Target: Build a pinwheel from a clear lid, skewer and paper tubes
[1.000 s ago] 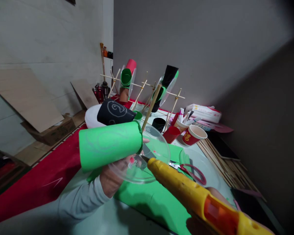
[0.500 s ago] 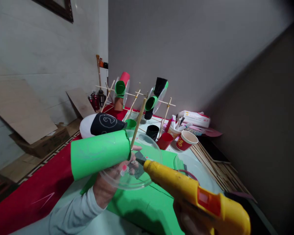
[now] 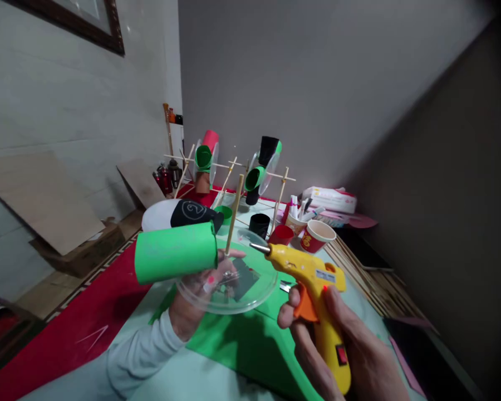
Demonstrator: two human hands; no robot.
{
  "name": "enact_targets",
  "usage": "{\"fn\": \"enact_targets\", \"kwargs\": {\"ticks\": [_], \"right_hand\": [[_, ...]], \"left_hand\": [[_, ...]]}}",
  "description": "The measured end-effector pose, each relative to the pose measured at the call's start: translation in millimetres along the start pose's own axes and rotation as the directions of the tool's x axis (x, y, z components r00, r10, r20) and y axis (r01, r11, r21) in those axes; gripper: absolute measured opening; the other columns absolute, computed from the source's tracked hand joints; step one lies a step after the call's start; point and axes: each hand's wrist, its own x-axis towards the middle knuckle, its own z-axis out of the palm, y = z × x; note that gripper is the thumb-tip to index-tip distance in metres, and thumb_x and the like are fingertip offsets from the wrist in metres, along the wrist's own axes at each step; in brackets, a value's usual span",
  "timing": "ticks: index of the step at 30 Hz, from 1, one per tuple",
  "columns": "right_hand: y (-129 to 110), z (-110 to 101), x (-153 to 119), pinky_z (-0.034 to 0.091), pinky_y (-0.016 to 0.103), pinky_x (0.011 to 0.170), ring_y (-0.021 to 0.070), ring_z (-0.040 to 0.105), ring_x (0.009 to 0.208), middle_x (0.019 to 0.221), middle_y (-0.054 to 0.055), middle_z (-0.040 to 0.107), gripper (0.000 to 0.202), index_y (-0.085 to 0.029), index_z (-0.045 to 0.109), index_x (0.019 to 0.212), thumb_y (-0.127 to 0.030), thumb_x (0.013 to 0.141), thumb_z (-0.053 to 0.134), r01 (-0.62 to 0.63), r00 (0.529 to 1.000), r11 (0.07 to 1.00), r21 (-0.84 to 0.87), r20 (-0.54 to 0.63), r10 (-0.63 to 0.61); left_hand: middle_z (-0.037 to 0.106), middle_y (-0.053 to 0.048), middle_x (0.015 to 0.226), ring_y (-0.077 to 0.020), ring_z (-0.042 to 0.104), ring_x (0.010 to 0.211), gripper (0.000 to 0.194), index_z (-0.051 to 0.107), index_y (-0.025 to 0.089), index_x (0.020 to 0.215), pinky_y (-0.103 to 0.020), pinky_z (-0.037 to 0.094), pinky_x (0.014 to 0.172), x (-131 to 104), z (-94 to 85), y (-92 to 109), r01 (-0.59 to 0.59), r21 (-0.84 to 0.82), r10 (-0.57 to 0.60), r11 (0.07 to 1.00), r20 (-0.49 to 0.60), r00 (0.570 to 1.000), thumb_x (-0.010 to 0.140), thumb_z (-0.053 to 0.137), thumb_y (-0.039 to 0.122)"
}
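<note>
Currently: glue step, nozzle clear of the work.

My right hand [image 3: 354,340] is wrapped around the glue gun [image 3: 296,260], forefinger at the orange trigger [image 3: 307,306]; can't tell if it's squeezed. My left hand [image 3: 204,284] has hold of the clear disc [image 3: 256,287] from behind, seen through it; exact finger placement is hard to read. Disc is tilted up over the green sheet [image 3: 271,342], green roll [image 3: 177,252] at its left side, stick [image 3: 235,214] rising from it just beside the roll's end. Can't tell if the roll is bonded.

Reads to me as fixing roll to disc. Next move likely calls for a steady left and either nozzle back at the joint or gun parked to press it.

Count: 1 gun, 1 disc in hand, 1 roll on it, 1 stick in it. Behind: 2 wheels on stick frames (left [image 3: 204,160], right [image 3: 262,174]), 3 open tubes (green [image 3: 223,214], black [image 3: 259,224], red [image 3: 281,235]), 2 paper cups (gold-marked [image 3: 315,240], pen-filled [image 3: 296,224]).
</note>
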Motion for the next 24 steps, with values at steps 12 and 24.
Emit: {"fn": "enact_targets", "kwargs": {"ticks": [12,24], "right_hand": [[-15.6,-4.4,0.0,0.034,0.006,0.036,-0.0025,0.030,0.035,0.074,0.001,0.067,0.038,-0.020,0.072,0.094,-0.057,0.095,0.062,0.195,0.980,0.977,0.082,0.033,-0.198],[-18.6,-16.5,-21.0,0.030,0.019,0.039,0.0057,0.038,0.040,0.056,-0.002,0.053,0.047,-0.021,0.073,0.091,-0.066,0.088,0.064,0.116,0.993,0.851,-0.512,0.027,-0.119]], "left_hand": [[0.061,-0.002,0.071,-0.0166,0.056,0.063,0.040,0.073,0.021,0.103,-0.030,0.050,0.059,1.4,6.9,10.3,0.049,0.011,-0.049,0.999,-0.037,0.998,0.086,0.068,0.057],[0.064,-0.004,0.072,-0.0190,0.060,0.066,0.023,0.074,0.021,0.098,-0.033,0.056,0.066,2.1,-1.6,6.0,-0.035,0.064,0.026,0.997,0.126,0.992,0.088,0.061,0.037]]}}
